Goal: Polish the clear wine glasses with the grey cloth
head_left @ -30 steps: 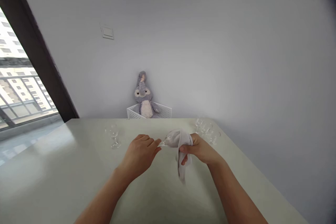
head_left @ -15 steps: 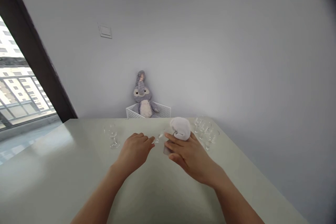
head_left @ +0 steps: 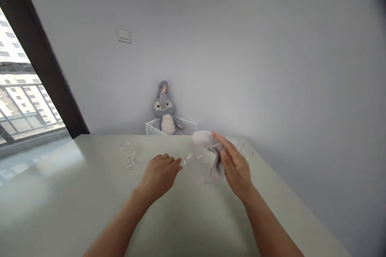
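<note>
My left hand (head_left: 159, 173) pinches the foot and stem of a clear stemmed glass (head_left: 196, 156) that lies sideways above the pale table (head_left: 75, 200). My right hand (head_left: 237, 164) holds a light grey cloth (head_left: 211, 154); the cloth bunches over the fingertips near the glass's bowl and hangs below the palm. The fingers look stretched along the cloth.
One clear stemmed glass (head_left: 130, 155) stands left of my hands. A few more glasses (head_left: 243, 150) cluster at the far right of the table, partly behind my right hand. A grey plush toy (head_left: 164, 108) sits in a white basket (head_left: 188, 128) against the wall. A window is at the left.
My right hand has turned with the cloth around the glass's bowl, from wrapped round it, to over it, to its right side. My left hand has stayed on the stem.
</note>
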Motion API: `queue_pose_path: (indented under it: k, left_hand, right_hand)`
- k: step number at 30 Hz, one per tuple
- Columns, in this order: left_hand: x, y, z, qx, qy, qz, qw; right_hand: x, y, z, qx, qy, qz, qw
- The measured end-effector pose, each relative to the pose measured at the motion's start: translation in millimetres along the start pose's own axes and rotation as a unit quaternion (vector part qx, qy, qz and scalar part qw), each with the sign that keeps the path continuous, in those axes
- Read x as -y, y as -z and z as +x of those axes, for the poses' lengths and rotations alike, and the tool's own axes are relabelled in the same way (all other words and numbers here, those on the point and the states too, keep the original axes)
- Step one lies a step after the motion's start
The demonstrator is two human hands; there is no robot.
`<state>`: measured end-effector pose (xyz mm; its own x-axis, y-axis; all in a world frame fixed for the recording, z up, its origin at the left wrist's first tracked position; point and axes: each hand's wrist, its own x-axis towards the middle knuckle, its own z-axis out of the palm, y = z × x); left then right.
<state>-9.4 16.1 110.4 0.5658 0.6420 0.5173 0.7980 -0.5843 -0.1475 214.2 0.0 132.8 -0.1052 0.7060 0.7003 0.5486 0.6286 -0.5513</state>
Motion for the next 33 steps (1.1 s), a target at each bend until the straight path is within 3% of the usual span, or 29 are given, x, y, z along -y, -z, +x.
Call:
queue_pose_path:
  k: [3, 5, 8, 12, 16, 19, 22, 25, 28, 31, 33]
  left_hand:
    - [-4.8, -1.2, -0.3, -0.021, -0.036, 0.0, 0.999]
    - [-9.3, -2.7, -0.7, -0.041, -0.075, 0.003, 0.996]
    - [-15.5, -5.5, -1.2, -0.061, -0.097, -0.005, 0.993]
    - [-20.6, -12.0, -1.5, -0.081, -0.062, -0.039, 0.994]
    - [-24.1, -19.9, -0.9, -0.102, 0.022, -0.102, 0.989]
    - [-27.9, -22.0, -0.8, -0.111, 0.082, -0.122, 0.983]
    - [-34.0, -22.2, -1.9, -0.117, 0.098, -0.122, 0.981]
    - [-41.3, -23.9, -3.4, -0.12, 0.104, -0.131, 0.979]
    - [-46.5, -26.7, -3.8, -0.115, 0.116, -0.148, 0.975]
    - [-47.1, -26.9, -3.5, -0.123, 0.14, -0.154, 0.97]
    - [-45.1, -24.2, -3.0, -0.118, 0.155, -0.155, 0.969]
  right_hand:
    - [11.9, -19.8, -6.1, 0.152, 0.15, -0.083, 0.973]
    - [13.6, -31.0, -7.1, 0.183, 0.177, -0.133, 0.958]
    - [7.6, -29.6, -2.4, 0.159, 0.092, -0.132, 0.974]
    - [-9.9, -10.6, 8.8, 0.082, -0.081, 0.066, 0.991]
    - [-22.9, -18.1, 12.5, -0.012, -0.213, 0.313, 0.925]
    - [-21.1, -38.8, 9.1, -0.088, -0.236, 0.425, 0.869]
    - [-11.8, -53.1, 5.2, -0.154, -0.233, 0.494, 0.823]
    - [-1.0, -57.5, 2.9, -0.187, -0.24, 0.538, 0.786]
    - [7.8, -63.1, -2.3, -0.183, -0.263, 0.581, 0.749]
    - [11.6, -75.2, -15.2, -0.144, -0.316, 0.565, 0.748]
    - [9.1, -82.9, -26.7, -0.124, -0.329, 0.494, 0.795]
